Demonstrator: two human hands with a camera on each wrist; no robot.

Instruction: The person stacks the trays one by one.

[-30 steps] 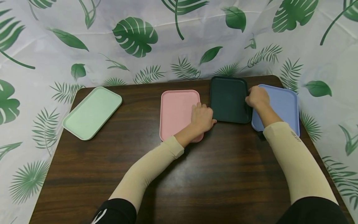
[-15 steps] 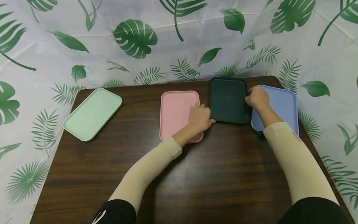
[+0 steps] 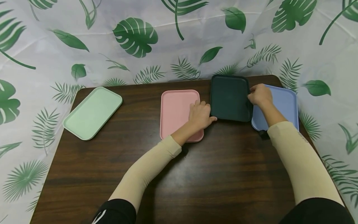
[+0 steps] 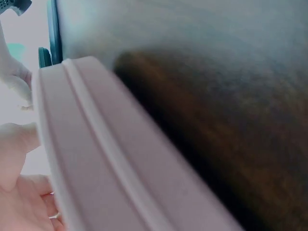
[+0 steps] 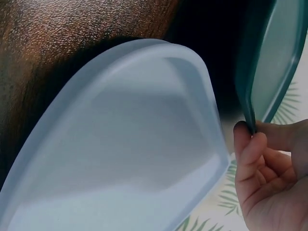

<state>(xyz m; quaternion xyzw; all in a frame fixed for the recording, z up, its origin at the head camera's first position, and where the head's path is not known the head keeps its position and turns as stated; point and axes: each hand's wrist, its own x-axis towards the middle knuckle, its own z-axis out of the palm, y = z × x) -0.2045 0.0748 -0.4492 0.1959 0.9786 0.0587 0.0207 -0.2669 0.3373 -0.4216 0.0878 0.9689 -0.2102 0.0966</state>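
My right hand (image 3: 260, 95) pinches the right rim of a dark green rectangular tray (image 3: 230, 98). In the right wrist view, thumb and fingertips (image 5: 248, 139) meet on that tray's rim. My left hand (image 3: 199, 115) lies over the right side of a pink tray (image 3: 176, 112), its thumb stretched out toward the dark green tray's near left corner. The left wrist view has the pink tray's outer side (image 4: 115, 159) in front, partly hiding the left hand's fingers. Beneath my right wrist lies a blue tray (image 3: 285, 105), partly covered by the forearm.
A light green tray (image 3: 92, 113) lies slanted at the left end of the dark wooden table (image 3: 134, 161). A white cloth (image 3: 179, 37) with green leaf prints hangs behind the table's far edge. A small black piece (image 3: 263, 134) shows under the right wrist.
The dark green tray has shifted slightly away and to the right, together with my right hand. My left thumb is spread a little wider. The pink, blue and light green trays have stayed put.
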